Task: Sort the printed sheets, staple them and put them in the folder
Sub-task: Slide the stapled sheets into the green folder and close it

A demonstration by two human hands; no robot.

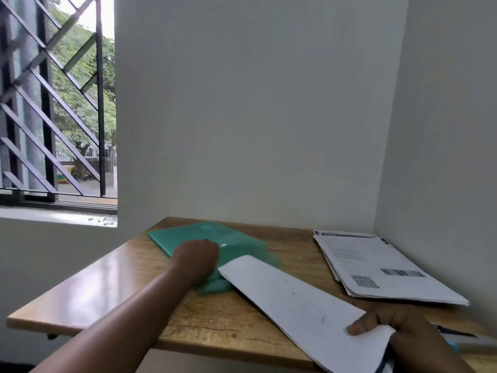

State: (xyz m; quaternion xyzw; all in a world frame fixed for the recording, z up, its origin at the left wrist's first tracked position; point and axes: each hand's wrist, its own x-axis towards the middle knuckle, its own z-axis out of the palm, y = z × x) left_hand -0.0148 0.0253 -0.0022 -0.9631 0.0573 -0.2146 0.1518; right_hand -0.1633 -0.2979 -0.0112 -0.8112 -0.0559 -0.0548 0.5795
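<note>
A green plastic folder (199, 232) lies on the wooden desk (107, 278) near the back. My left hand (197, 258) rests on the folder's near flap with fingers curled under it, and the flap is blurred. My right hand (390, 323) pinches a set of white sheets (293, 300) at their near end, thumb on top. The far end of these sheets lies at the folder's opening. A stack of printed sheets (376, 267) lies at the right of the desk.
The desk stands in a corner between two white walls. A barred window (53, 103) is at the left. Behind my right hand a dark object with a blue part (457, 340) lies on the desk; I cannot identify it.
</note>
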